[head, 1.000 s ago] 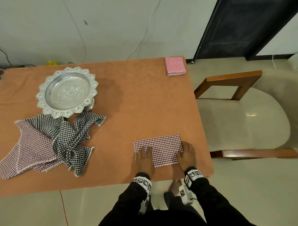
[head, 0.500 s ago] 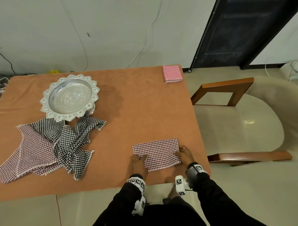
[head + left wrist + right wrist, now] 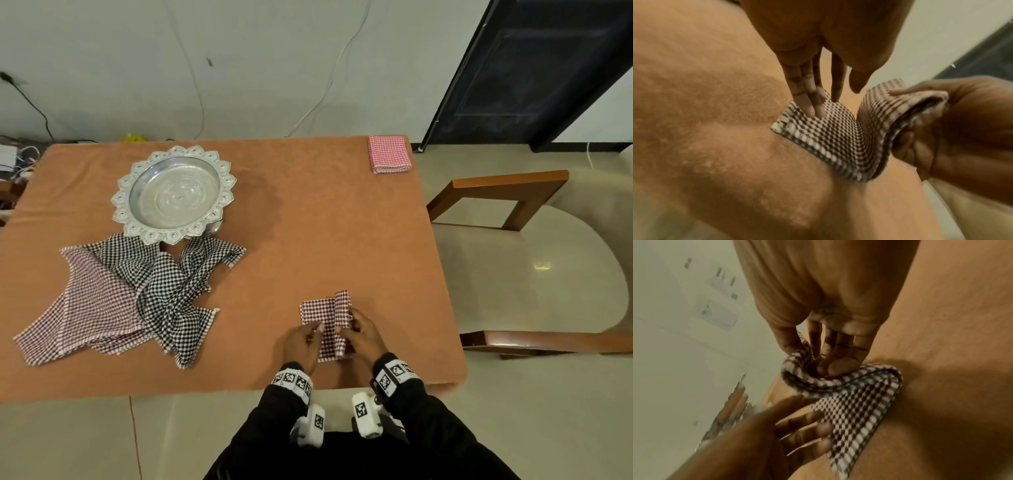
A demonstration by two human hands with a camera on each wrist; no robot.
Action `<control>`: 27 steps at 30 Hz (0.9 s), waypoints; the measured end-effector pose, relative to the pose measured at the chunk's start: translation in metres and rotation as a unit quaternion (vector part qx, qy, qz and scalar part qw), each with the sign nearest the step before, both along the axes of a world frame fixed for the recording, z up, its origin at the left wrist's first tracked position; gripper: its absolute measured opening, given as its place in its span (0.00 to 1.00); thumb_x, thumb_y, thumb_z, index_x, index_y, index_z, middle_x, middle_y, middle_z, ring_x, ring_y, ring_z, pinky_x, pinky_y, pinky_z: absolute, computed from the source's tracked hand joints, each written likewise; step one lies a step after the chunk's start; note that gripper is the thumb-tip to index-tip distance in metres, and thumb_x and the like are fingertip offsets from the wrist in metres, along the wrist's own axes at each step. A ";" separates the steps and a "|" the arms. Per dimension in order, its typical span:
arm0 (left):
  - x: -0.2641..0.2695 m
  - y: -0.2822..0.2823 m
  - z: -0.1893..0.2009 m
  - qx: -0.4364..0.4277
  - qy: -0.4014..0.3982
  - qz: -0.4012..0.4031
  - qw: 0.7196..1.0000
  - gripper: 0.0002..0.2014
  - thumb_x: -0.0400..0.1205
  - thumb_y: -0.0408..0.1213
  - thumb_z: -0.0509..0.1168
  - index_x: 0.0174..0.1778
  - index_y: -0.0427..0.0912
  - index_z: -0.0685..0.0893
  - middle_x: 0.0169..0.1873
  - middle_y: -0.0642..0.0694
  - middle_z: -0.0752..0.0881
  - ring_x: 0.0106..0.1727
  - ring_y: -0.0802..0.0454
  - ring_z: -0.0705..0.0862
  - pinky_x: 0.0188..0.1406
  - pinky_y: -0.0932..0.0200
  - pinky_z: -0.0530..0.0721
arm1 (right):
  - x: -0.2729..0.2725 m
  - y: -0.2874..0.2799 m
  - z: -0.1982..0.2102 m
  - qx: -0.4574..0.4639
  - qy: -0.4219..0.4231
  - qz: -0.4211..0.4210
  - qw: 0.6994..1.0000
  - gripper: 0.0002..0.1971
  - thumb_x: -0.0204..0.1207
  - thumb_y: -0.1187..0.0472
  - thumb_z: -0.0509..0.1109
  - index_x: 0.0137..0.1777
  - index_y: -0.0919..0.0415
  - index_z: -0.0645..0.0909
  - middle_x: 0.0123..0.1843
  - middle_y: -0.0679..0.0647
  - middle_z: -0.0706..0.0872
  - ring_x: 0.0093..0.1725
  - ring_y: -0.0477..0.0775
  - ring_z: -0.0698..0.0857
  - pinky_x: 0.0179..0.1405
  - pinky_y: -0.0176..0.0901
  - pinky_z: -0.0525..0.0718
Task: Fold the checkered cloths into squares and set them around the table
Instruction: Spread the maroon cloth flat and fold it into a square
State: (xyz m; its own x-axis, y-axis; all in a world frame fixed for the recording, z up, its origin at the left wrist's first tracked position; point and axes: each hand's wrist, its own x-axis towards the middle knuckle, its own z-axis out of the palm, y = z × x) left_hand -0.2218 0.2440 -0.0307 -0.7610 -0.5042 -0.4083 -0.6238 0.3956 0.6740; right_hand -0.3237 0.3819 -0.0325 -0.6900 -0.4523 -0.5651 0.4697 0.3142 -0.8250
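A maroon checkered cloth [image 3: 323, 313], folded to a strip, lies near the front edge of the orange table [image 3: 325, 222]. My right hand [image 3: 344, 330] pinches its right end between thumb and fingers and holds that end raised and bent over toward the left. The right wrist view shows this pinch [image 3: 818, 363] on the cloth [image 3: 859, 402]. With straight fingers, my left hand [image 3: 317, 329] presses the left part flat. In the left wrist view those fingers [image 3: 812, 107] lie on the cloth [image 3: 828, 138], with the right hand [image 3: 941, 126] beside them.
A folded pink checkered cloth [image 3: 389, 158] sits at the table's far right corner. A heap of unfolded black and maroon checkered cloths [image 3: 137, 298] lies at the left, below an ornate silver tray [image 3: 120, 200]. A wooden-armed chair [image 3: 513, 267] stands right of the table.
The cloth lay flat with a hand at each end. Now my right hand has lifted the right end and swung it leftward, and my left hand has slid onto the left part.
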 end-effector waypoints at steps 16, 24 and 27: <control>0.004 -0.033 -0.023 0.199 -0.056 0.184 0.961 0.13 0.66 0.38 0.87 0.38 0.39 0.90 0.38 0.36 0.93 0.38 0.36 0.93 0.35 0.43 0.93 | 0.013 -0.011 -0.011 0.217 0.199 0.167 0.941 0.30 0.74 0.66 0.75 0.77 0.56 0.77 0.57 0.50 0.84 0.52 0.51 0.84 0.57 0.49 0.86; 0.012 -0.038 -0.045 0.138 -0.092 0.160 0.973 0.11 0.67 0.36 0.85 0.33 0.45 0.87 0.29 0.49 0.90 0.31 0.47 0.91 0.35 0.45 0.93 | 0.022 -0.009 -0.010 0.291 0.244 0.214 0.900 0.28 0.76 0.60 0.73 0.77 0.54 0.78 0.71 0.50 0.84 0.70 0.56 0.79 0.68 0.50 0.79; 0.008 -0.032 -0.010 0.093 -0.091 0.126 0.984 0.09 0.72 0.32 0.82 0.38 0.45 0.86 0.32 0.52 0.88 0.33 0.52 0.89 0.39 0.50 0.92 | 0.024 -0.008 -0.011 0.283 0.236 0.184 0.911 0.27 0.75 0.60 0.73 0.77 0.51 0.80 0.71 0.50 0.86 0.70 0.56 0.81 0.69 0.48 0.80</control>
State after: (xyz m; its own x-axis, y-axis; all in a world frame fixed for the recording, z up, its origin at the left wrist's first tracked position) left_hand -0.2135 0.2117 -0.0406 -0.5273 -0.5710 -0.6292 -0.8036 0.0947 0.5875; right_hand -0.2995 0.3739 -0.0437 -0.7767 -0.4308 -0.4596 -0.1186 0.8166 -0.5650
